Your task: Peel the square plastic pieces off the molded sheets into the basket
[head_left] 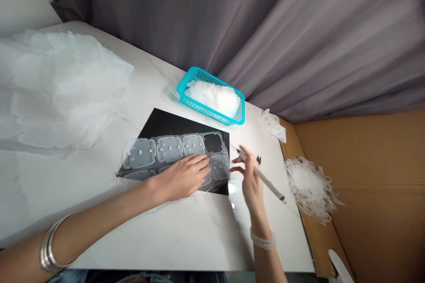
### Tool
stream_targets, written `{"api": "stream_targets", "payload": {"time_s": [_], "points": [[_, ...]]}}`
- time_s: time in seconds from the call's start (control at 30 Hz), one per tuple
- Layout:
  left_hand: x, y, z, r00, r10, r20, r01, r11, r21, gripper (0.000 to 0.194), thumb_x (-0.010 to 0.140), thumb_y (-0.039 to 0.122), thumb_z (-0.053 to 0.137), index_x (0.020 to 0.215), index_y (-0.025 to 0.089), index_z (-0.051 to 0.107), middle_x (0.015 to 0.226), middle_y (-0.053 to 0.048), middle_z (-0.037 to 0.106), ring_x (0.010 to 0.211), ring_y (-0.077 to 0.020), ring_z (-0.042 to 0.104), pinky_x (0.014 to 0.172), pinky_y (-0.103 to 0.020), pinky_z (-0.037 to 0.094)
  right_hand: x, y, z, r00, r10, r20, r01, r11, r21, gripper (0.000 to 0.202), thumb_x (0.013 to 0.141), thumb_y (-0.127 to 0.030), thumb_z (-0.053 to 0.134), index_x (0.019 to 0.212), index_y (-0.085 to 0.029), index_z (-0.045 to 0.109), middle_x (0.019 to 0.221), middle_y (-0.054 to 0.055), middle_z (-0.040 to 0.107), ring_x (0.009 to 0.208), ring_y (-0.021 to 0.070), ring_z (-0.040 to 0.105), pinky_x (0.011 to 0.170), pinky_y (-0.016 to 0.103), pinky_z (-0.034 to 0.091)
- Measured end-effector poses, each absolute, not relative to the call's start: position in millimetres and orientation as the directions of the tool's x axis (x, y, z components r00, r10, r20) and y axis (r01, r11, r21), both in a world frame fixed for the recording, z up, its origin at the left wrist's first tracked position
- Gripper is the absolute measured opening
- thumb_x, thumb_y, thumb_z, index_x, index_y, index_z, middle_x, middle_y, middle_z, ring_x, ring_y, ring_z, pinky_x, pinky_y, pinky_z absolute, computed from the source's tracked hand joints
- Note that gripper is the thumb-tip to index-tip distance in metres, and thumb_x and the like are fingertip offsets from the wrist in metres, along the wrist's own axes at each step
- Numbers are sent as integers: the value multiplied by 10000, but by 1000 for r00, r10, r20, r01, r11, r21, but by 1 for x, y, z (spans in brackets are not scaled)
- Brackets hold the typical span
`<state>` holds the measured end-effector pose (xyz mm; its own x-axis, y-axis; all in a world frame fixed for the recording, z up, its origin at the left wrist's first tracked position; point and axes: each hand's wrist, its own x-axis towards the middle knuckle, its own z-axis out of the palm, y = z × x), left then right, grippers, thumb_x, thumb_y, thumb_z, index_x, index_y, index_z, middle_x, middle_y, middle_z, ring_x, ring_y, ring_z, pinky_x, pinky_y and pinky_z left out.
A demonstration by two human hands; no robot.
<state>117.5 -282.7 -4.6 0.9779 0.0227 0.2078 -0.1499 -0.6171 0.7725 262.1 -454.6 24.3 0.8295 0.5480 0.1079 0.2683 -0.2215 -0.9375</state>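
A sheet of clear moulded plastic (pixel 170 149) with rows of rounded square panels lies on a black mat (pixel 159 121). One panel opening at the upper right of the sheet shows bare black mat through it. My left hand (pixel 186 176) rests on the sheet, fingers stretched out and palm down. Just right of the mat, my right hand (pixel 252 181) is closed around a slim, pale pen-like tool (pixel 268 184). The tool's dark tip points up and left, raised off the sheet. A small dark forked piece (pixel 258 159) shows beside these fingers; what it belongs to is unclear.
Behind the mat stands a turquoise basket (pixel 212 112) holding translucent plastic pieces (pixel 215 97). A big pile of filmy plastic sheets (pixel 59 92) covers the left side. Plastic offcuts (pixel 310 188) and a cardboard wall (pixel 372 176) are at right; a crumpled clear piece (pixel 274 125) lies nearby.
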Motion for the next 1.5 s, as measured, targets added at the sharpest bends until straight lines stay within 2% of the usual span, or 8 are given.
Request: {"api": "stream_targets", "payload": {"time_s": [0.03, 0.1, 0.23, 0.77, 0.93, 1.23, 1.37, 1.5], "points": [[115, -287, -7, 970, -69, 234, -203, -763, 614, 363, 909, 129, 485, 1250, 116, 610, 1415, -203, 541, 1388, -341, 416, 1167, -538, 269, 253, -459, 18, 823, 561, 85, 267, -251, -930, 402, 986, -472, 431, 1274, -238, 586, 930, 49, 621, 818, 194, 648, 729, 342, 575], [110, -294, -10, 958, -163, 236, -243, -900, 363, 403, 912, 130, 490, 1307, 94, 557, 1441, -230, 504, 1380, -370, 418, 1150, -557, 278, 236, -463, 7, 812, 579, 70, 290, -296, -910, 344, 973, -427, 493, 1198, -213, 642, 938, 61, 666, 844, 208, 660, 815, 380, 556], [106, -296, -12, 956, -184, 229, -235, -948, 215, 410, 938, 198, 483, 1336, 109, 525, 1470, -227, 471, 1376, -379, 415, 1140, -556, 278, 218, -461, 0, 808, 583, 89, 355, -360, -863, 253, 960, -371, 534, 1048, -205, 703, 993, 84, 718, 890, 232, 672, 829, 383, 535], [106, -293, -7, 971, -180, 155, -219, -932, 288, 405, 941, 224, 484, 1337, 141, 497, 1511, -214, 420, 1394, -367, 375, 1148, -576, 229, 207, -451, -1, 666, 691, 283, 681, -408, -608, 189, 969, -222, 475, 1013, -206, 658, 944, 87, 696, 869, 227, 671, 778, 394, 561], [106, -293, -7, 973, -165, 160, -211, -918, 335, 396, 932, 219, 493, 1325, 167, 501, 1517, -205, 414, 1398, -366, 374, 1155, -585, 205, 197, -459, 1, 611, 707, 357, 750, -372, -546, 193, 957, -154, 477, 1020, -218, 648, 1020, 112, 693, 1002, 246, 677, 856, 432, 575], [108, -292, -9, 967, -202, 157, -243, -917, 317, 435, 948, 206, 428, 1352, 61, 499, 1477, -264, 443, 1373, -403, 390, 1140, -605, 212, 202, -453, -19, 557, 720, 414, 810, -361, -462, 297, 961, -128, 477, 1187, -232, 640, 1099, 120, 671, 1070, 233, 662, 903, 416, 583], [108, -292, -13, 967, -183, 180, -234, -914, 330, 407, 964, 216, 387, 1322, 104, 546, 1473, -233, 466, 1380, -373, 398, 1145, -589, 216, 200, -457, -26, 528, 748, 403, 835, -370, -407, 372, 952, -123, 478, 1288, -220, 605, 1305, 159, 602, 1236, 276, 576, 997, 469, 530], [107, -290, -19, 964, -167, 206, -231, -911, 341, 412, 962, 230, 409, 1338, 150, 555, 1506, -200, 441, 1386, -358, 404, 1149, -575, 225, 200, -457, -21, 439, 840, 318, 890, -358, -282, 439, 933, -65, 441, 1347, -143, 566, 1388, 186, 567, 1374, 308, 455, 1132, 556, 384]]}}
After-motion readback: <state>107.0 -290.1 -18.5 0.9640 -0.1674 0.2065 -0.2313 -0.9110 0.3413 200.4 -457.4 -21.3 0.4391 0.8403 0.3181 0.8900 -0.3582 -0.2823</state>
